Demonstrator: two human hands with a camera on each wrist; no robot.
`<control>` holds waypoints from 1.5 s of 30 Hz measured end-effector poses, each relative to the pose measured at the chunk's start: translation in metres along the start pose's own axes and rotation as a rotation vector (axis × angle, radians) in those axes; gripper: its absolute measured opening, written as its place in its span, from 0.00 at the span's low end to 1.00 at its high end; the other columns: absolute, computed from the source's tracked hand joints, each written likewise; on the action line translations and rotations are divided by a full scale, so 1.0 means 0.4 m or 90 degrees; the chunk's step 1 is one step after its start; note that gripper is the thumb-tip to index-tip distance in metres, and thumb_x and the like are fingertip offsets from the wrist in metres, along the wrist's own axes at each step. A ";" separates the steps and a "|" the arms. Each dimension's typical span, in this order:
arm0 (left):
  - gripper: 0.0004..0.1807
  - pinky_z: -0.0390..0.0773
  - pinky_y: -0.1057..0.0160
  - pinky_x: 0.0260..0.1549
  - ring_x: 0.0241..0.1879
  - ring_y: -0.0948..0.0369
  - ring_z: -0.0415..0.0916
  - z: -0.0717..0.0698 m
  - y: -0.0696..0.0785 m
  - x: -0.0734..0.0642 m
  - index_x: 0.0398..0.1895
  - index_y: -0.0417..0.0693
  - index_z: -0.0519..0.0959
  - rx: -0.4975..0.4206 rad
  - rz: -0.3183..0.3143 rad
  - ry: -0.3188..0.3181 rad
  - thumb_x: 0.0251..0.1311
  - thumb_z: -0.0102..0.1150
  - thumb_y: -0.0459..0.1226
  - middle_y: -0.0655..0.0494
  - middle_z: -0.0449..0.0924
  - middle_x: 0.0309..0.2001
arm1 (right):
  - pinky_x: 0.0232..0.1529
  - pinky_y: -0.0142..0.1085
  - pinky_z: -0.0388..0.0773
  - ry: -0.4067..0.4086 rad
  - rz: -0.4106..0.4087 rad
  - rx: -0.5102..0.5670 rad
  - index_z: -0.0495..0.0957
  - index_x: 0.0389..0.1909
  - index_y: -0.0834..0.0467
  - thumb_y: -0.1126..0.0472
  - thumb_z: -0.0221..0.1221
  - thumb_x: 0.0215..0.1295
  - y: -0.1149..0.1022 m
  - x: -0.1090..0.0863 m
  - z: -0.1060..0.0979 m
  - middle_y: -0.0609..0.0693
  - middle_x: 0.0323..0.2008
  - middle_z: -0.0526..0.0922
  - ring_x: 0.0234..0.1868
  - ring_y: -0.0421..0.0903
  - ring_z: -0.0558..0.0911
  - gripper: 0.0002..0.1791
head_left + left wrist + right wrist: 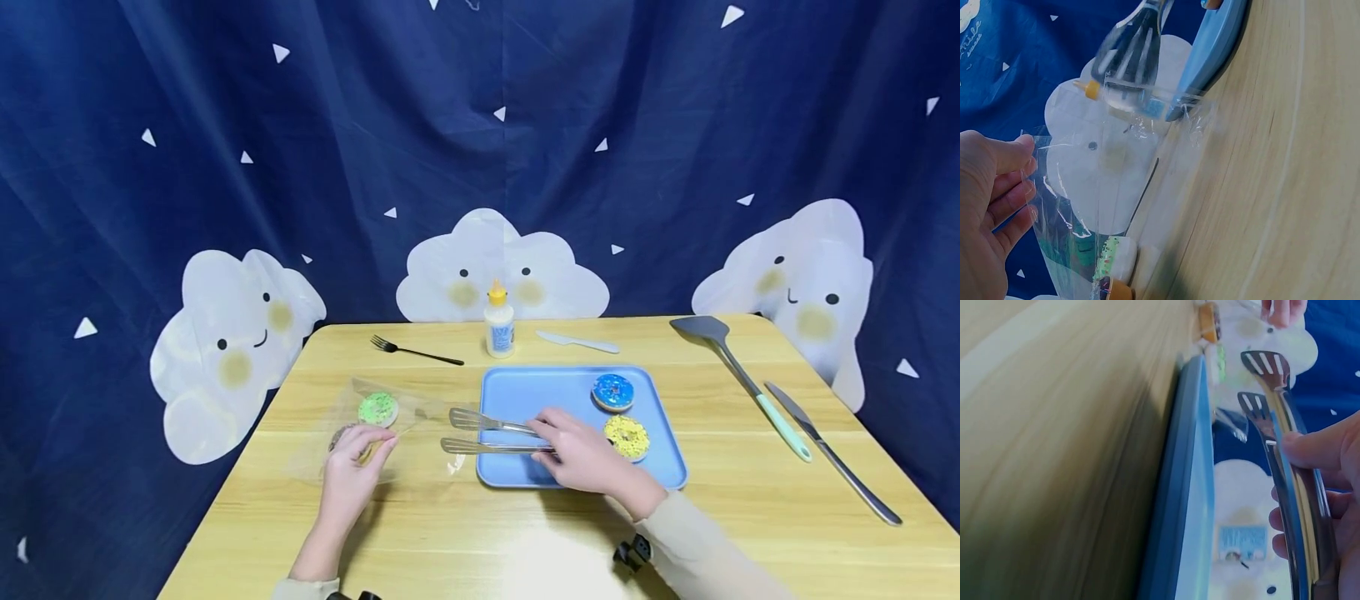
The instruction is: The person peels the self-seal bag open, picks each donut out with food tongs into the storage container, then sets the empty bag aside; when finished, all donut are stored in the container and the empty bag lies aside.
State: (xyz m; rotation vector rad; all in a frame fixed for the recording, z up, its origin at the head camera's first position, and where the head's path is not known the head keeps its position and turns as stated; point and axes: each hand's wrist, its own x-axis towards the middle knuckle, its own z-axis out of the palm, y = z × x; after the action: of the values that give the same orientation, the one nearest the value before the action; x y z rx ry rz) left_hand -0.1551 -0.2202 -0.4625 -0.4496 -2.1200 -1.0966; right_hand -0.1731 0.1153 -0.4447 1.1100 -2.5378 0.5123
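Dark blue curtain [337,125] filled the background, dotted with little white triangles, and there they were, three smiling white clouds [480,242] peeking over the tabletop's [420,533] edges! To the main action: from my distant seat I had the clear bag [1063,194] on the left side, glossy, crinkled, its film catching the light. The left hand [356,462] pinched its edge between thumb and fingers. Close by sat a green-sprinkled doughnut [377,408] and a brown one [1119,291]; whether they lay inside the film, I couldn't tell. Over on the right, the right hand [573,446] gripped silver tongs [502,447] above the blue tray [517,392], slotted tips parted and pointing bagward! On the tray, a blue doughnut [612,392] sat behind a yellow one [627,437]. The surface was pale, grained wood with bright glare at the front; a black fork [420,353], white bottle [499,329] and pale knife [577,342] lined the back, a grey spatula [746,375] and metal knife [832,457] the right flank.
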 end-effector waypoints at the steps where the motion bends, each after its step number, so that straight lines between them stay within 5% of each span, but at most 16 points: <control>1: 0.10 0.68 0.76 0.45 0.38 0.56 0.75 0.000 -0.001 0.000 0.29 0.45 0.83 0.001 0.001 0.000 0.43 0.69 0.24 0.55 0.81 0.34 | 0.37 0.34 0.75 -0.007 0.002 -0.002 0.76 0.50 0.64 0.58 0.65 0.55 -0.004 0.009 0.007 0.48 0.40 0.75 0.37 0.40 0.72 0.22; 10: 0.08 0.68 0.75 0.48 0.40 0.57 0.74 0.006 0.008 0.004 0.30 0.41 0.82 0.001 -0.008 -0.037 0.45 0.68 0.25 0.52 0.81 0.35 | 0.36 0.34 0.76 -0.062 0.047 -0.044 0.76 0.51 0.62 0.59 0.64 0.53 -0.045 0.069 0.058 0.47 0.37 0.73 0.37 0.42 0.72 0.23; 21: 0.09 0.68 0.75 0.48 0.40 0.58 0.75 0.005 0.009 -0.006 0.30 0.44 0.83 0.016 -0.012 -0.030 0.45 0.69 0.26 0.55 0.81 0.35 | 0.30 0.32 0.69 -0.089 0.092 -0.043 0.77 0.48 0.65 0.61 0.64 0.54 -0.095 0.152 0.113 0.48 0.33 0.71 0.32 0.42 0.67 0.21; 33: 0.09 0.69 0.72 0.47 0.39 0.57 0.74 0.008 0.001 -0.009 0.30 0.42 0.83 0.023 0.021 -0.029 0.44 0.68 0.25 0.55 0.81 0.33 | 0.36 0.35 0.76 -0.063 0.143 -0.030 0.77 0.44 0.65 0.59 0.65 0.54 -0.134 0.209 0.156 0.52 0.37 0.74 0.36 0.46 0.73 0.19; 45: 0.06 0.69 0.70 0.46 0.38 0.55 0.74 0.007 0.013 -0.006 0.30 0.39 0.83 0.016 -0.002 -0.045 0.47 0.67 0.27 0.53 0.81 0.33 | 0.40 0.35 0.77 -0.041 0.218 0.008 0.76 0.49 0.68 0.56 0.66 0.54 -0.158 0.237 0.200 0.54 0.39 0.75 0.39 0.47 0.74 0.25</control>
State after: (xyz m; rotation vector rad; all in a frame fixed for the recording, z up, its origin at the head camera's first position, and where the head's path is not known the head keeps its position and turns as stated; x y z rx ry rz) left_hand -0.1514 -0.2147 -0.4624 -0.4793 -2.1949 -1.0691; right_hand -0.1987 -0.0201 -0.4627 0.7055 -2.7995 0.5838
